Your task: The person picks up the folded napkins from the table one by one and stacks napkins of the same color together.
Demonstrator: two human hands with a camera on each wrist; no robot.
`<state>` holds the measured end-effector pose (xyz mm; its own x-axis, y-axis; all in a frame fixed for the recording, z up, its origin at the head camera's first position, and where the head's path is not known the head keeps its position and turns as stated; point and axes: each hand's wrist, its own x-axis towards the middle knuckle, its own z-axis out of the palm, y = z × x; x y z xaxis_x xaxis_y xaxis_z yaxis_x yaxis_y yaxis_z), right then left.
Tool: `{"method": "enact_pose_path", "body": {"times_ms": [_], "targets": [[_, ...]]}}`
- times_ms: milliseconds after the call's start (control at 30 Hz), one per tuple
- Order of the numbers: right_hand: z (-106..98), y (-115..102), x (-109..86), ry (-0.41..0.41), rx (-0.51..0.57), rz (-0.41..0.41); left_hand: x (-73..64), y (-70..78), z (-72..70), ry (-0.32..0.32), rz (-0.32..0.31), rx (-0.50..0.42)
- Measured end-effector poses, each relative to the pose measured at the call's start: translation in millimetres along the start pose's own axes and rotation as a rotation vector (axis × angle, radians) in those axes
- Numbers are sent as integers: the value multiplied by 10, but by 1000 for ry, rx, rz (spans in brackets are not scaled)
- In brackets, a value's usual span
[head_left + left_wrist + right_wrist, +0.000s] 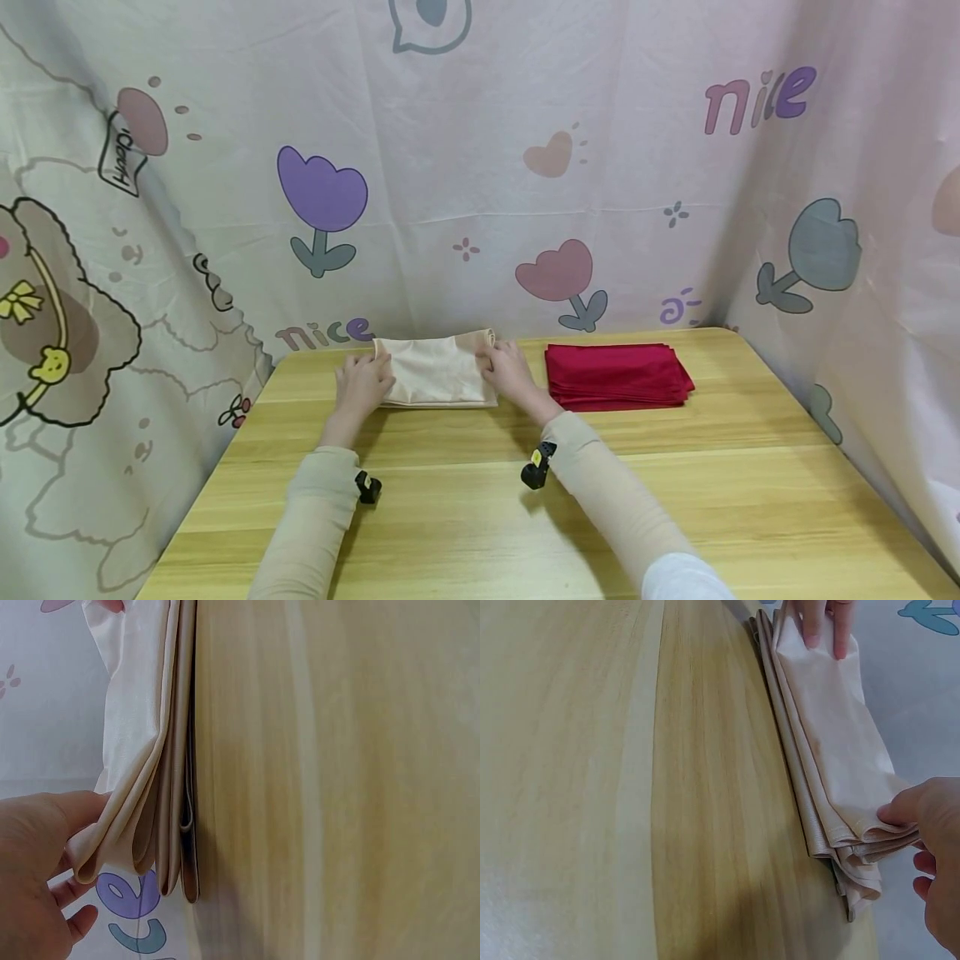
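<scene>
A folded cream cloth (438,371) lies in several layers near the table's back edge, its long side facing me. At its left end, my left hand (362,383) pinches the top layers; the left wrist view has the thumb (82,806) over the fold and other fingers below. My right hand (513,372) pinches the opposite end. In the right wrist view its thumb (900,808) lies on the hemmed corner, with fingers curled beneath the layers. Lower layers of the cloth (187,862) hang under the pinched ones.
To the right of the cream cloth, a stack of folded red cloth (615,377) lies on the wooden table (480,517). A printed curtain (450,167) stands behind the table and along both sides. Small black cameras (536,467) sit on both wrists.
</scene>
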<state>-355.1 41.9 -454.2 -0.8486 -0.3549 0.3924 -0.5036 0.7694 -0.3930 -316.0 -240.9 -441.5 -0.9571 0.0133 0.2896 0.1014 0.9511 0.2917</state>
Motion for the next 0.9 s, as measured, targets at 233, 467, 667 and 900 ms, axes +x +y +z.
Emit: {"method": "enact_pose_path", "body": {"times_ms": [233,467,667,900], "targets": [[42,32,-4,-17,-12,6,11,-33,15,-28,12,17],[72,44,-22,-47,-32,11,-1,-41,25,-69,1,8],[80,45,-41,-104,-40,33,-1,-49,43,-76,-7,-1],[96,41,-70,-148,-66,43,21,-53,70,-102,-29,1]]}}
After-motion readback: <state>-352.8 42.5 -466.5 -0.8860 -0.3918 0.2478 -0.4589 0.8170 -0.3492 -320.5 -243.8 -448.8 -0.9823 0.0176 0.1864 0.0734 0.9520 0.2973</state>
